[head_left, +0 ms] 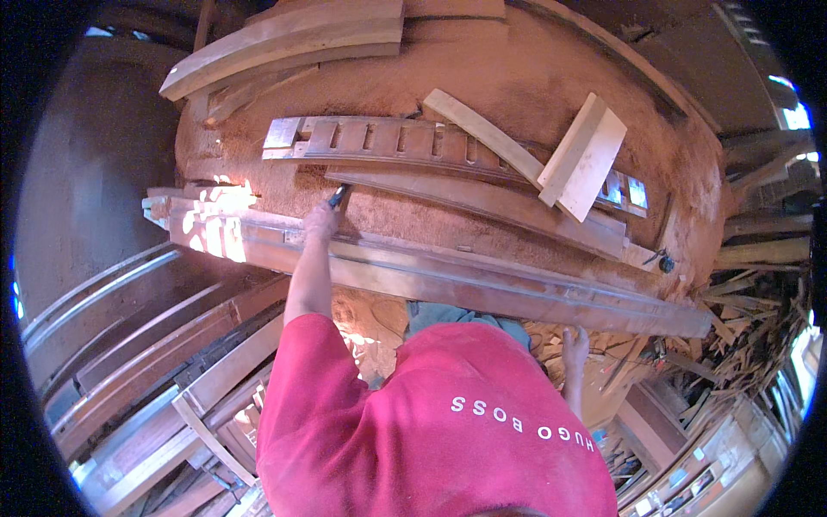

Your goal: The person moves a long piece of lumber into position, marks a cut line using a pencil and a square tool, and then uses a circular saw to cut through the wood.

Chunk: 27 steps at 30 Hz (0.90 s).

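My left hand [320, 222] is stretched out over the long wooden beam [482, 280] in front of me. It is closed around a small dark-handled tool [338, 196] whose exact kind I cannot make out. Just beyond the tool lies the end of a long tapering plank [482, 200]. Low at my right side, my right hand [575, 346] hangs near the beam's near edge, its fingers apart and nothing visible in them.
Farther off lies a slotted wooden rail [379, 140]. A pale strip [482, 133] and a pale block [586, 164] rest across it. Thick curved boards [293, 43] sit at the far left. Reddish sawdust covers much of the surface. Scrap sticks [749, 319] pile up at the right.
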{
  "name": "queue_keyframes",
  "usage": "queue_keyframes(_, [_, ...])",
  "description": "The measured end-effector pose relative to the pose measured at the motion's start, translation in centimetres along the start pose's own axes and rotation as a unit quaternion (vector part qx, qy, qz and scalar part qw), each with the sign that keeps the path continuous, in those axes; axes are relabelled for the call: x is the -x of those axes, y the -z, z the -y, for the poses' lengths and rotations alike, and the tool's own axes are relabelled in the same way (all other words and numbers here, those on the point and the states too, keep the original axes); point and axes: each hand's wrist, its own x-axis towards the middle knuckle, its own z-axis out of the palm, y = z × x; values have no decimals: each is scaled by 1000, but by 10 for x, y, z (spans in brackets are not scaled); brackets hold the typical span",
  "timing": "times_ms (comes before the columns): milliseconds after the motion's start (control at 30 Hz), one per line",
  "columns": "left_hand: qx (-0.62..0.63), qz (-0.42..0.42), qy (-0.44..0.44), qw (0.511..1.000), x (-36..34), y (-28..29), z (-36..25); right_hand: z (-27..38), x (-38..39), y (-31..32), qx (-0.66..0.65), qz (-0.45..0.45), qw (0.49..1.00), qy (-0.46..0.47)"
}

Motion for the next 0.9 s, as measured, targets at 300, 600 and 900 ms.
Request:
queue_keyframes(300, [17,-270,-153,950,-80,118,35,20,13,-7,55,41,997,41])
queue_keyframes(600, [200,-190,-26,961,-116,-4,113,76,4,12,-15,20,999,33])
queue_keyframes(900, [127,-33,-389,912,95,-31,-88,43,36,-48,-61,69,995,-24])
